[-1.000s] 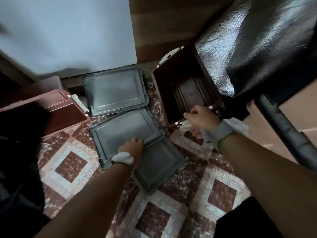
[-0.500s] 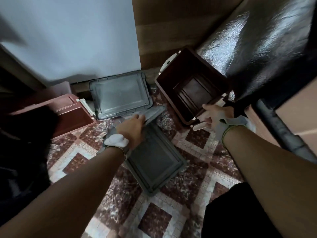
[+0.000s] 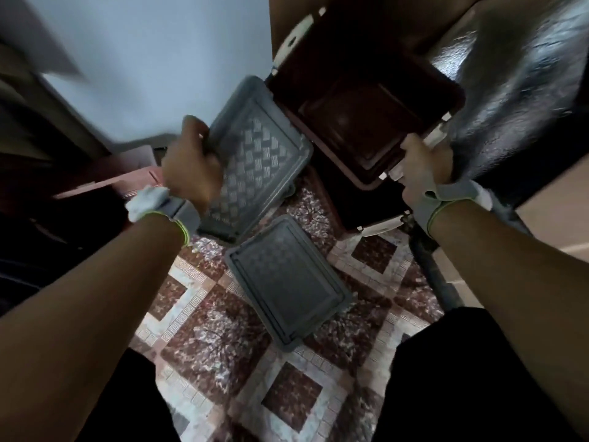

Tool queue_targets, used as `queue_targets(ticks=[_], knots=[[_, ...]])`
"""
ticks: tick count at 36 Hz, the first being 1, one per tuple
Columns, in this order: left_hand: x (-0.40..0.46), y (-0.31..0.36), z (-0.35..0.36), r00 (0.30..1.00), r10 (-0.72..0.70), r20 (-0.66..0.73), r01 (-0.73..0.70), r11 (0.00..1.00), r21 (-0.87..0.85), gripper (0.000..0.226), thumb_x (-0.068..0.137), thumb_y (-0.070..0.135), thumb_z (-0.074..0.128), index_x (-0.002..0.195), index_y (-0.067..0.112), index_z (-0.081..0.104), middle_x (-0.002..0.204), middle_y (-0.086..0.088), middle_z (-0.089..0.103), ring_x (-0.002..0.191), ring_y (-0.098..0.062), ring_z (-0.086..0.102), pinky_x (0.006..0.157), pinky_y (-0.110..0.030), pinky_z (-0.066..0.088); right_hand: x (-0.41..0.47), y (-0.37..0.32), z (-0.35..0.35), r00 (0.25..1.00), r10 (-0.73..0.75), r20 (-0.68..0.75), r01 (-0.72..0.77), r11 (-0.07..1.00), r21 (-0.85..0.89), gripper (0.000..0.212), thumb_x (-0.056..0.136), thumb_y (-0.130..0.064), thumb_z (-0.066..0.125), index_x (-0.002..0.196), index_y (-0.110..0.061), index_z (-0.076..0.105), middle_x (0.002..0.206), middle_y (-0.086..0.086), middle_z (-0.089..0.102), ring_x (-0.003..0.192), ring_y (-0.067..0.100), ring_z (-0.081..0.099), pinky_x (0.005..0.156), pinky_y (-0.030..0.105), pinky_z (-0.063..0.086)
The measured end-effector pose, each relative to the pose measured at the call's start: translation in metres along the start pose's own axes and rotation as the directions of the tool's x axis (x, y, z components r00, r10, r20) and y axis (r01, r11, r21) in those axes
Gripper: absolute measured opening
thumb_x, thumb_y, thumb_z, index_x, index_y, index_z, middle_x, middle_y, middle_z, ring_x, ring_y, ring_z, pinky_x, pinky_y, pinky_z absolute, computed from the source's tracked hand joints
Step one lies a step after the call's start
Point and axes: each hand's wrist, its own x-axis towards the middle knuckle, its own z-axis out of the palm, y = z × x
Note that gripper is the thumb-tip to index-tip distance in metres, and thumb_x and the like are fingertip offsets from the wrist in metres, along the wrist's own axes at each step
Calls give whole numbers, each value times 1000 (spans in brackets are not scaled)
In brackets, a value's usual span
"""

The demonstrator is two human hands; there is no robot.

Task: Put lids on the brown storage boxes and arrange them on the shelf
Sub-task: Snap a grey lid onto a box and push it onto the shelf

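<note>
We lift a grey lid [image 3: 255, 154] in our left hand [image 3: 191, 164], fingers curled round its left edge, holding it tilted in the air just left of the open brown box [image 3: 360, 122]. Our right hand [image 3: 424, 167] grips the box at its near right corner, by a white latch [image 3: 438, 135], and the box looks tipped up off the floor, its mouth turned towards us and empty inside.

The step in hand, as we judge it, is fitting a lid to this box. The next move calls for swinging the lid right and turning it level over the box mouth, squaring its corners with the rim, then pressing it down and closing the white latches. The box would likely have to be set flat first, or the lid may slide off the tilted rim.

By our count: two grey lids in clear view, the one we hold and a second lid [image 3: 287, 282] lying flat on the patterned floor tiles [image 3: 204, 330] between our arms. A dark grey edge under the held lid may be a third; we cannot tell. One open brown box is certain. A reddish brown shape [image 3: 134, 183] behind our left wrist may be another box, but it is too blurred to say. No shelf is plainly visible. A shiny black surface [image 3: 510, 106] fills the upper right.
</note>
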Motion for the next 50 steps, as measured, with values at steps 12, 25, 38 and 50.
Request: queue_targets(ticks=[12,25,38,50], knots=[[56,-68,-93,973,-104,-207,160,949,273,48,82,25,46,128,33,56,116,-20,66,108,-48,60,85,-52,50,-2,-10,19,973,24,230,38,965,-260,13,51,-41,61,46,-30,57,42,-12,48,48,21,54,54,35,47],[48,-56,-87,983,92,-158,-30,933,357,43,72,21,48,114,33,51,98,-11,69,92,-41,64,81,-44,49,-61,33,73,659,391,643,66,821,-567,24,70,-28,65,89,-15,70,77,12,69,76,30,72,71,50,61],[50,-39,-102,964,196,-181,-110,910,400,29,79,26,38,107,27,48,103,-12,66,96,-43,59,86,-46,41,-60,66,66,543,600,588,-58,725,-686,34,90,-10,60,123,-4,63,120,17,67,110,34,66,97,56,51],[38,-28,-63,938,168,302,-158,986,-56,33,83,15,53,112,26,64,92,2,71,90,-20,65,77,-31,50,-62,65,59,559,547,623,151,671,-725,43,98,-27,60,120,11,58,127,27,62,119,40,60,107,47,46]])
